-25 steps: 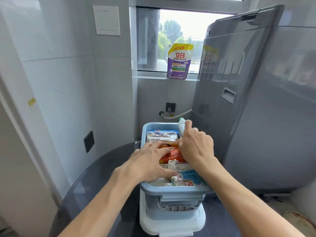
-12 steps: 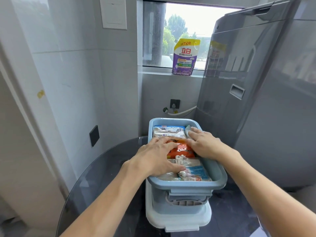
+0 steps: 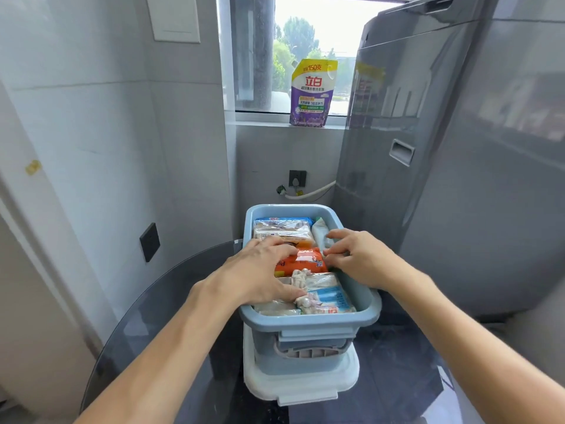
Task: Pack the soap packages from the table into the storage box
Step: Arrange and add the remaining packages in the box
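A blue storage box [image 3: 308, 322] stands on a white lid [image 3: 301, 385] on the dark glass table [image 3: 171, 307]. It holds several soap packages: a blue-and-tan one [image 3: 282, 229] at the far end, an orange one [image 3: 302, 263] in the middle, a pale blue one [image 3: 331, 299] near me. A whitish-green package [image 3: 319, 235] is wedged along the right wall. My left hand [image 3: 260, 275] lies flat on the packages at the left, fingers spread. My right hand [image 3: 357, 258] presses down at the right wall, fingertips on the whitish-green package.
A grey washing machine [image 3: 458, 179] stands close on the right. A purple detergent pouch [image 3: 312, 93] sits on the window sill behind. Tiled wall on the left with a dark socket [image 3: 149, 241]. The table's round edge curves at the left.
My right hand, which held the whitish-green package upright a second ago, has pushed it down along the right wall. My left hand stayed flat on the packages.
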The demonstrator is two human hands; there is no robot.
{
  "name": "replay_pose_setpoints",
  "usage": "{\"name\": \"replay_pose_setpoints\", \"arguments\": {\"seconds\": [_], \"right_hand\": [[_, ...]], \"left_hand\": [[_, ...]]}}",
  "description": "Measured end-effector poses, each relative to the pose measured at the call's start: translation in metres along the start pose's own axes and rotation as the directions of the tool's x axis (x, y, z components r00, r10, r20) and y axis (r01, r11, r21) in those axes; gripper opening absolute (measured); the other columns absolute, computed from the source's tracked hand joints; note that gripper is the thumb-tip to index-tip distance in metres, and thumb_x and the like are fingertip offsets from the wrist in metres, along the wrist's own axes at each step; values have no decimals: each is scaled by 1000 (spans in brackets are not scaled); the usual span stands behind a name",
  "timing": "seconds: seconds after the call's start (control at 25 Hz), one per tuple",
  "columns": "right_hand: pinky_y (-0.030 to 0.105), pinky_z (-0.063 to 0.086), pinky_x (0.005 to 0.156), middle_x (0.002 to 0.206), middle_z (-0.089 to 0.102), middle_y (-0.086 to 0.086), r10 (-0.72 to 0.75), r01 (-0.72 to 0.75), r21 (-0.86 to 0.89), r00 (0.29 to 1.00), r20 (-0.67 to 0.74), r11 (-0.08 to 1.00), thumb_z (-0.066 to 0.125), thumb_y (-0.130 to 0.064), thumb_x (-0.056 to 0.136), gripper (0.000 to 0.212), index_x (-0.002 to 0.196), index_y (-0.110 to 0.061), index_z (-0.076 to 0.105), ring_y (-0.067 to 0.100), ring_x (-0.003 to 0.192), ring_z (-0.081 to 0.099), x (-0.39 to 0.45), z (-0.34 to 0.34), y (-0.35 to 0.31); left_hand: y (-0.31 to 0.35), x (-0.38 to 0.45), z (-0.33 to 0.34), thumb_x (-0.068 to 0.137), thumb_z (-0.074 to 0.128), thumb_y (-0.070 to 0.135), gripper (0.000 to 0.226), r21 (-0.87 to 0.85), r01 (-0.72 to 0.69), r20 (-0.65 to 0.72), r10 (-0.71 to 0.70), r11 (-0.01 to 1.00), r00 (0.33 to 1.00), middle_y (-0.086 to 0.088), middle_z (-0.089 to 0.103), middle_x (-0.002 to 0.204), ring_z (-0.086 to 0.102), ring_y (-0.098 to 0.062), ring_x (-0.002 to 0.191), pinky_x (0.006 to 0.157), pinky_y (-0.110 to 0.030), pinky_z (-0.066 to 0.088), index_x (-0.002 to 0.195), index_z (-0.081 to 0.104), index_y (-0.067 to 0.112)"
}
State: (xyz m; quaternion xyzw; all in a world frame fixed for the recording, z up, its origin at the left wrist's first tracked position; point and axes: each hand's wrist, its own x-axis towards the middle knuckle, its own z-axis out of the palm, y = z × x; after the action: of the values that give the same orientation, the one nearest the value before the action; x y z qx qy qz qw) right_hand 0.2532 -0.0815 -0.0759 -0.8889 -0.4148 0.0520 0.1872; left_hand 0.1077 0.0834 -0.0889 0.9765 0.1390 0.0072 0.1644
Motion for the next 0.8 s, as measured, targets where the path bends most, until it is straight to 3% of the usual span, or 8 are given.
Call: {"name": "replay_pose_setpoints", "arguments": {"seconds": [0.08,0.16,0.24,0.32,0.4,0.48,0.56,0.8], "right_hand": [[41,46,97,128,67,-6,-33,39,9,938,-345,999,61,-20,92,20,101,-19,79,23,118,54,-28,3,-1],[42,48,91,107,73,-4,-145,163,-33,747,-649,986,63,-13,89,16,97,-15,77,23,108,57,-65,12,-12],[36,47,86,99,71,-7,-284,364,-47,632,-721,930,61,-15,89,13,94,-16,73,21,97,58,-109,32,-36],[35,45,82,97,69,-6,-459,554,-42,642,-614,832,61,-16,90,12,93,-15,72,22,89,57,-145,56,-58],[35,45,80,100,68,-6,-608,650,5,713,-349,760,64,-29,90,18,101,-17,72,21,87,55,-169,74,-70],[31,43,89,116,65,-11,-657,654,64,754,26,754,62,-53,88,42,121,-26,66,15,98,53,-178,82,-68],[30,38,96,128,58,-16,-626,641,38,734,261,767,61,-61,84,57,134,-35,54,12,111,49,-179,93,-60],[26,30,76,97,58,-9,-634,662,-80,740,222,745,59,-38,81,28,108,-29,58,14,91,42,-178,115,-57]], "left_hand": [[1,-1,0,73,71,67,85,-21,-10,-16,10,1000,1000,14,29,156,27,-14,142,112,-47,32,146,33,45],[1,-1,-1,71,72,67,85,-38,-10,-38,8,999,999,14,33,155,30,-14,140,113,-47,33,144,37,44],[3,-4,-1,67,74,68,83,-46,-23,-74,20,999,997,12,42,150,38,-14,136,111,-46,37,141,45,42],[6,-9,-4,66,76,66,78,-101,-25,-126,12,995,992,9,51,143,48,-15,128,107,-42,42,135,54,38],[9,-15,-3,69,78,61,70,-167,-8,-143,-16,986,990,5,55,141,53,-16,121,103,-38,44,131,59,35],[10,-20,-1,72,78,58,65,-192,13,-140,-40,981,989,3,55,140,54,-17,118,102,-39,45,130,60,35],[9,-21,0,73,78,55,63,-209,21,-133,-49,978,990,2,55,140,55,-17,117,101,-38,46,130,61,34],[9,-23,2,74,81,48,50,-213,-21,-190,-20,977,982,1,57,132,54,-15,110,93,-32,46,118,66,30]]}}
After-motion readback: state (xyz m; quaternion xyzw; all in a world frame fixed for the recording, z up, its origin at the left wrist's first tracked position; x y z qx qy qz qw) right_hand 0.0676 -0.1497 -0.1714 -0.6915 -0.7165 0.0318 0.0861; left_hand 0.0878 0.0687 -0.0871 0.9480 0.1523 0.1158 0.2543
